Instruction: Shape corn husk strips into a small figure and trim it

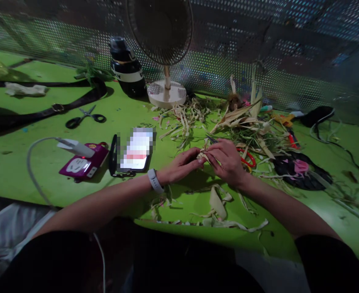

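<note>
My left hand (185,165), with a pale band on its wrist, pinches a small piece of dried corn husk (202,156) over the green table. Fingers of my right hand (228,162) close on the same piece from the other side. Red scissor-like handles (248,158) show just behind my right hand, and a dark pointed tip sticks out past its fingers. Whether that hand touches the tool, I cannot tell. Loose husk strips (217,203) lie in front of my hands, near the table edge.
Beyond my hands are husk scraps (187,116) and a heap of husks and greenery (252,126). A fan (167,95) and a dark bottle (129,75) stand at the back. Leftward lie a phone (138,148), a purple power adapter (86,162), black scissors (86,116) and a strap (45,116).
</note>
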Demonstrator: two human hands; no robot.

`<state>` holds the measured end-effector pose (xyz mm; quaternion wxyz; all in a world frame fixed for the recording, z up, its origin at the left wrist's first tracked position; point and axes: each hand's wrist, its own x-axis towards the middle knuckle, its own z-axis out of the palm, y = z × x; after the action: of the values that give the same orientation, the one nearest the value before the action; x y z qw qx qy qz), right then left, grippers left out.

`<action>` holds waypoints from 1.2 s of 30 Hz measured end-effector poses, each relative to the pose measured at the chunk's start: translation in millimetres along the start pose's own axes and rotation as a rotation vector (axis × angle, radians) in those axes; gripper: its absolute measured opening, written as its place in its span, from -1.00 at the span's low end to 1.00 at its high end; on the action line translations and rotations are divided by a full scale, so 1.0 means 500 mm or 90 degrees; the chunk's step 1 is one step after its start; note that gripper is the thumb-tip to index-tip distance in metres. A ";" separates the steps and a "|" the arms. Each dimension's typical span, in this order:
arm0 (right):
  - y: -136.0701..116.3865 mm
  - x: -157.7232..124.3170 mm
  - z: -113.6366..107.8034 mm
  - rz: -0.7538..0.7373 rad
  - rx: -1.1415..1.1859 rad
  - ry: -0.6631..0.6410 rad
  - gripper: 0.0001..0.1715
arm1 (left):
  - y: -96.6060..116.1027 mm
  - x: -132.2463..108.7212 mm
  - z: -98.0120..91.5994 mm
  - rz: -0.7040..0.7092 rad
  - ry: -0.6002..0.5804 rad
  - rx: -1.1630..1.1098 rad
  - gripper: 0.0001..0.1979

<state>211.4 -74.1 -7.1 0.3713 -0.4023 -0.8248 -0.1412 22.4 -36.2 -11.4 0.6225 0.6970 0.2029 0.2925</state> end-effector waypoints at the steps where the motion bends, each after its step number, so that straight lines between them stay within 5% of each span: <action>1: 0.001 -0.002 0.001 0.005 0.006 -0.004 -0.85 | -0.001 0.000 -0.001 0.000 0.002 0.013 -0.72; 18: -0.009 0.000 -0.009 0.010 0.000 0.023 -0.88 | -0.023 0.009 0.008 0.030 0.075 -0.039 -0.64; 24: -0.010 -0.002 -0.007 -0.010 -0.008 0.021 -0.88 | -0.022 0.013 0.004 0.075 0.099 0.082 -0.67; 31: -0.014 -0.001 -0.007 -0.011 -0.035 0.019 -0.91 | -0.013 0.008 0.006 0.109 0.096 0.167 -0.72; 36: -0.021 0.006 -0.018 -0.006 -0.025 0.030 -0.91 | -0.005 -0.002 0.009 0.124 0.023 0.126 -0.73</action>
<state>206.6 -83.7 1.9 0.3819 -0.4020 -0.8150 -0.1685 25.0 -39.9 -14.3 0.5160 0.7659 0.1731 0.3424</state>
